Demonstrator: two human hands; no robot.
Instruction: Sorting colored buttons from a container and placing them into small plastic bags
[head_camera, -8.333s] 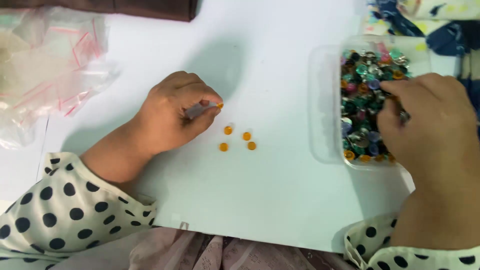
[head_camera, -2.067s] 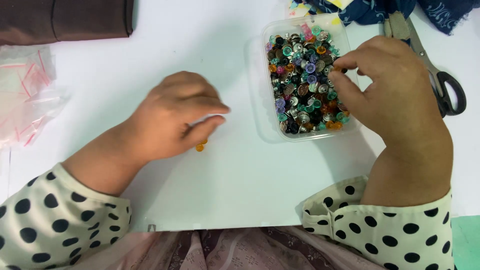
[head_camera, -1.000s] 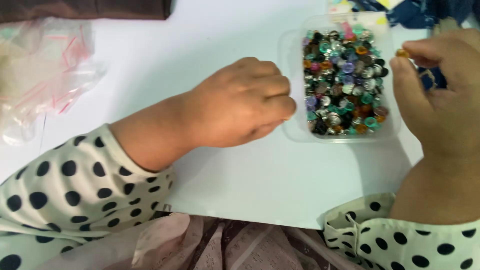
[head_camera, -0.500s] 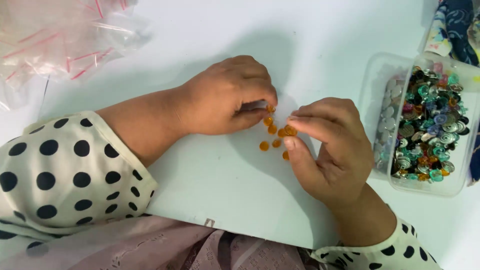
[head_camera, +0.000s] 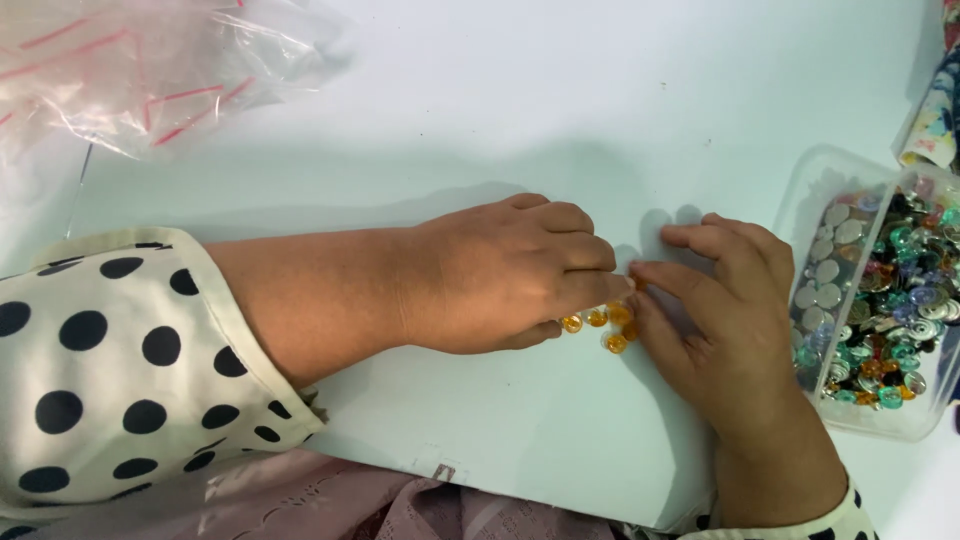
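- Gathering a few small orange beads (head_camera: 605, 325) on the white counter (head_camera: 520, 120), the left hand (head_camera: 500, 275) lies flat over them with fingers curled close, touching the beads but not gripping any that can be seen.
- The right hand (head_camera: 725, 305) meets it from the other side; its fingertips (head_camera: 645, 275) are narrow together at the beads, and whether one bead is pinched there cannot be told.
- The beads look light, hard, smooth and round, so they probably roll and slip easily; they are best taken one at a time, pinched at the sides between thumb and forefinger.
- A clear plastic tub (head_camera: 810, 190), rectangular, stands just right of the right hand, full of mixed coloured beads (head_camera: 885, 300).
- Clear plastic bags (head_camera: 150, 70) with red seal strips lie crumpled at the far left corner, well apart.
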